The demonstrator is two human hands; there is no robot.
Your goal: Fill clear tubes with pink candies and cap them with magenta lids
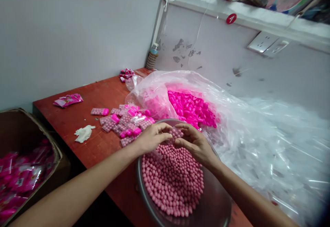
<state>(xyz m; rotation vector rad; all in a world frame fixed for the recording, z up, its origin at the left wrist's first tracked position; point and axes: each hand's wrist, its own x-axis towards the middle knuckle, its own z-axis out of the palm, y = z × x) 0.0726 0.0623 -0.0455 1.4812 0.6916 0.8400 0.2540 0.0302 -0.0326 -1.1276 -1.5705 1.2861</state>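
Many round pink beads [175,182] lie in a wide metal bowl [219,203]. Above its far side, a small clear container [176,135] with pink beads inside is between my hands. My right hand [196,143] has its fingers wrapped round the container. From the left, my left hand [155,137] reaches to the same container, thumb and fingers close together at its edge. Beyond the bowl, bright pink caps [192,108] fill a clear plastic bag [157,79]. Left of it lies a pile of filled containers with pink caps [127,120].
On the red table [90,151] are pink packets [68,100], a crumpled white tissue [84,133] and a bottle [152,56] at the far corner. A cardboard box [58,154] of pink packages stands at left. Clear plastic pieces [270,151] heap up at right.
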